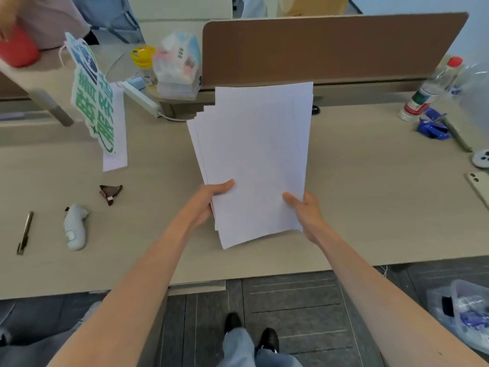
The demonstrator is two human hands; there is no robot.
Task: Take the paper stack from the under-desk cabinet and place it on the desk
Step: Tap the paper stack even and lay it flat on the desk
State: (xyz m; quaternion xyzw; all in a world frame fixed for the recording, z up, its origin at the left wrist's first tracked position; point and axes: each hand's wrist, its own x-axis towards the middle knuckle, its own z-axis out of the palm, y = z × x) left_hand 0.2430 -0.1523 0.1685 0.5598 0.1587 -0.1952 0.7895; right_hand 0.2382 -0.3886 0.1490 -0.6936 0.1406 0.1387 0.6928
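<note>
A loose stack of white paper sheets [254, 160] is over the middle of the beige desk [370, 194], its sheets fanned slightly at the left edge. My left hand [209, 200] grips the stack's lower left edge, thumb on top. My right hand [304, 210] grips the lower right edge, thumb also on top. Whether the stack rests on the desk or hangs just above it cannot be told. The under-desk cabinet is out of view.
On the desk's left lie a pen [25, 233], a pale controller-like object [75, 226], a small dark wrapper [110, 194] and a green-lettered sign [94, 102]. A bottle [431, 88], blue wrapper [434, 125] and phone [480, 188] are at the right. A brown partition [330, 49] stands behind.
</note>
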